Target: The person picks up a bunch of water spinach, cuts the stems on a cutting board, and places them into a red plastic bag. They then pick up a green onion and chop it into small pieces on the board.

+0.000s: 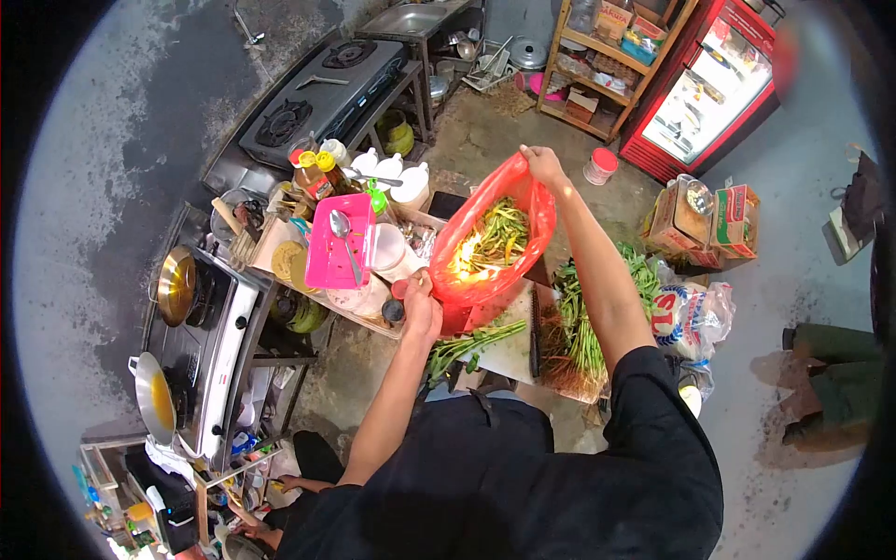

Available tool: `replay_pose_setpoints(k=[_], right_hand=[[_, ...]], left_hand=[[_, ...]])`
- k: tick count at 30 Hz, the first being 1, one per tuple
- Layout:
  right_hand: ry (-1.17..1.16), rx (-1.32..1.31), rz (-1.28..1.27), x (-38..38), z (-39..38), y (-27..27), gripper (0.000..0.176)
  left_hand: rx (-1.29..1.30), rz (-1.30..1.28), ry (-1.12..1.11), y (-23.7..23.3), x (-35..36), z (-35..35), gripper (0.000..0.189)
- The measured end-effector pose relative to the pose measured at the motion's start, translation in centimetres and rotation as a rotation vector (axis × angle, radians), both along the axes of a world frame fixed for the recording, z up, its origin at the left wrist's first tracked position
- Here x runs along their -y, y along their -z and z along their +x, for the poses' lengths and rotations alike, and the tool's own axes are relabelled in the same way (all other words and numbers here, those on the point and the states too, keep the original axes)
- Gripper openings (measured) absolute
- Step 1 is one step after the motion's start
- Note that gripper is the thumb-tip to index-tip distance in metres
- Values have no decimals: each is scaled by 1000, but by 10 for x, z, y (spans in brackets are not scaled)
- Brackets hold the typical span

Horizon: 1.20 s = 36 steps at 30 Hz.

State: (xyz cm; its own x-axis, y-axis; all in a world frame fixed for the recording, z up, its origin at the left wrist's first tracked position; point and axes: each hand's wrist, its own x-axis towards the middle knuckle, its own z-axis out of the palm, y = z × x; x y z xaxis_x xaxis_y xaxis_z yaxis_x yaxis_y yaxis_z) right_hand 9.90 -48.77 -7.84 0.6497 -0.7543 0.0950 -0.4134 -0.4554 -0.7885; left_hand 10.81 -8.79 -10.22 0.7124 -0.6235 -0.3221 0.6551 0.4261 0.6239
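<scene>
A red plastic bag [450, 252] hangs open between my hands, with green and yellowish cut stems [497, 233] inside. My left hand [421, 306] grips the bag's near left edge. At the far right rim, my right hand [542, 166] is closed on the plastic. Below the bag lies a white cutting board [504, 353] with a few green stalks [474, 345] at its left. To the right rests a large bunch of leafy greens with roots [581, 327]. A pink tray [338, 245] holding a spoon [345, 245] sits left of the bag.
Sauce bottles [317, 177] and white squeeze bottles [409, 185] stand behind the tray. Stoves with pans [155, 397] line the left. A red-framed fridge [700, 93], a wooden shelf [602, 47] and boxes [681, 224] are at the back right. Another person's hands [257, 523] show lower left.
</scene>
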Motion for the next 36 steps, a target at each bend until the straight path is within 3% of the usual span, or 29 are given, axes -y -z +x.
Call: replay_pose_setpoints(k=[2, 4, 5, 6, 8, 9, 10, 12, 13, 14, 16, 17, 18, 20, 21, 22, 24, 26, 28, 30, 32, 33, 36], right_hand=[[-4, 82, 53, -11, 5, -13, 52], [-106, 9, 18, -18, 9, -25, 54], [-92, 7, 22, -21, 11, -26, 54], [-96, 13, 30, -21, 14, -21, 53], [-94, 16, 41, -29, 8, -21, 55], [-82, 0, 28, -39, -1, -30, 61], [-70, -14, 11, -45, -9, -36, 67], [-51, -39, -136, -55, -32, -41, 73], [-38, -59, -285, -60, -43, -42, 79], [-26, -61, -285, -71, -54, -48, 79], [152, -279, -300, -100, -77, -64, 88], [193, -284, -287, -112, -86, -67, 86], [200, -284, -290, -110, -86, -61, 86], [174, -334, -177, -103, -83, -36, 70], [139, -295, -167, -103, -81, -35, 53], [152, -290, -170, -95, -77, -26, 53], [-61, 31, -169, -73, -62, -7, 42], [-30, 85, -128, -65, -40, -4, 33], [188, 252, 636, -70, -27, -23, 29], [187, 304, 742, -74, -28, -28, 27], [108, 375, 894, -62, -27, 5, 26], [119, 505, 1034, -43, -16, 48, 24], [246, 529, 1082, -66, -22, 33, 23]], left_hand=[[17, -75, 20, 6, -1, 0, 17], [193, 41, -58, -26, 2, -10, 25], [256, 115, -133, -20, 3, -13, 43], [253, 118, -119, -10, 3, -14, 43], [672, 476, -80, 8, 1, -11, 61], [751, 549, -41, 7, -2, -12, 76], [752, 545, -35, -4, 0, -18, 76], [1294, 953, -244, -28, 2, -39, 80], [1447, 782, -363, -46, 4, -42, 81], [1450, 773, -353, -64, 3, -42, 81], [1721, 779, 53, -90, 3, -38, 69], [1787, 730, 116, -92, 8, -33, 54], [1790, 721, 117, -85, 12, -27, 54], [1838, 747, 415, -63, 18, -12, 55], [1858, 733, 512, -64, 20, -6, 51], [1869, 721, 514, -60, 20, -1, 51], [1830, 745, 611, -50, 17, 5, 43], [1863, 756, 582, -49, 14, 8, 39], [1836, 692, 344, -49, 12, 10, 35], [1847, 694, 291, -47, 8, 7, 35], [1874, 695, 292, -43, 5, 6, 35], [1870, 700, 288, -37, 3, 6, 35], [1886, 793, 358, -24, 1, 8, 28]])
